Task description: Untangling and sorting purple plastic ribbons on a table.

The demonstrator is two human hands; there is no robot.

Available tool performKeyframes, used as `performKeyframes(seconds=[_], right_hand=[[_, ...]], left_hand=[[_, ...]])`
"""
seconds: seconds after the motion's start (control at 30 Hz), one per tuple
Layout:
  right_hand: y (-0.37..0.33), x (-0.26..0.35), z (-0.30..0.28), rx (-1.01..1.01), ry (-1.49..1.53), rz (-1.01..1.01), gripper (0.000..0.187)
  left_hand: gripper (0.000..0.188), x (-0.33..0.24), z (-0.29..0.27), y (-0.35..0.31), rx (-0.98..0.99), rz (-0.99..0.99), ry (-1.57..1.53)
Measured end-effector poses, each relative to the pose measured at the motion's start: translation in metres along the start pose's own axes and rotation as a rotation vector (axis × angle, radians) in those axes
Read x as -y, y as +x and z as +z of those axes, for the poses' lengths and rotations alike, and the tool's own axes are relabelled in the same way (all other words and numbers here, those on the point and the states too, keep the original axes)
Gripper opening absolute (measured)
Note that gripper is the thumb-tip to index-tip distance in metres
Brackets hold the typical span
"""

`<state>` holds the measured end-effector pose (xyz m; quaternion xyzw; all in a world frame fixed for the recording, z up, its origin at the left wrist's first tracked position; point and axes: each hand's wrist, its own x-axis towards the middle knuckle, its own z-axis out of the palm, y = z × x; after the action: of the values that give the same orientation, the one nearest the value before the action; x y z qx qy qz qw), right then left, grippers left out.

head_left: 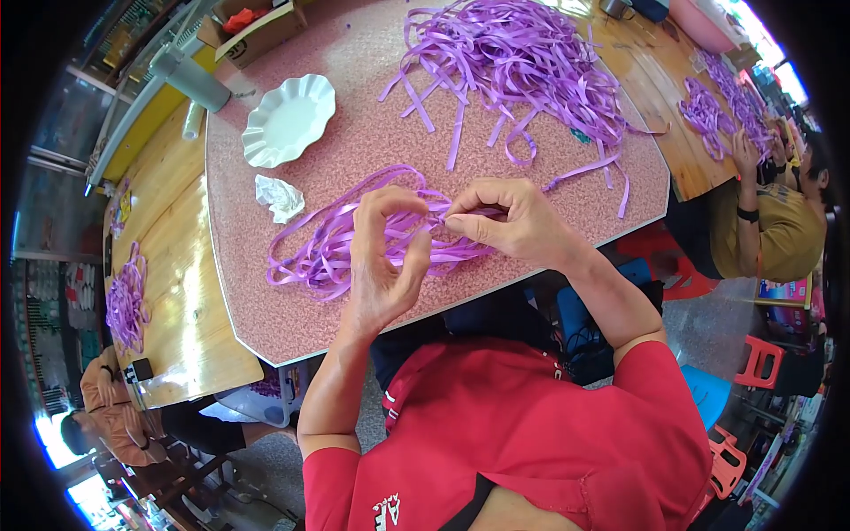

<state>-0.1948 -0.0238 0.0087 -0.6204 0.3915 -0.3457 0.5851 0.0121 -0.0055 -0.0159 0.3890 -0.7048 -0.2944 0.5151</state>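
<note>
A loose bundle of looped purple ribbons (310, 252) lies near the table's front edge, under and around both hands. My left hand (382, 257) is over the bundle, its fingers curved and its thumb apart from them, with nothing visibly gripped. Beside it, my right hand (518, 219) pinches thumb against forefinger at a strand of purple ribbon; the small part between the fingertips is hard to make out. Farther back, a large tangled heap of purple ribbons (522, 62) spreads over the table, with several loose ends trailing toward me.
On the pink speckled table (372, 115) are a scalloped white dish (290, 121), a crumpled white tissue (280, 198) and a cardboard box (257, 34). A grey-green bottle (189, 78) stands by the left edge. Co-workers sit at wooden tables left and right, near more ribbons (128, 296).
</note>
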Motion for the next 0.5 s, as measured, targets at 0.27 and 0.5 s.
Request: performKeyframes(seconds=[0.27, 0.5], right_hand=[[-0.002, 0.005, -0.008, 0.043, -0.259, -0.132, 0.012], [-0.003, -0.004, 0.002, 0.179, -0.214, -0.242, 0.01]], left_hand=[[0.032, -0.015, -0.009, 0.017, 0.219, 0.417, 0.64], [0.016, -0.028, -0.026, 0.016, 0.417, 0.429, 0.556]])
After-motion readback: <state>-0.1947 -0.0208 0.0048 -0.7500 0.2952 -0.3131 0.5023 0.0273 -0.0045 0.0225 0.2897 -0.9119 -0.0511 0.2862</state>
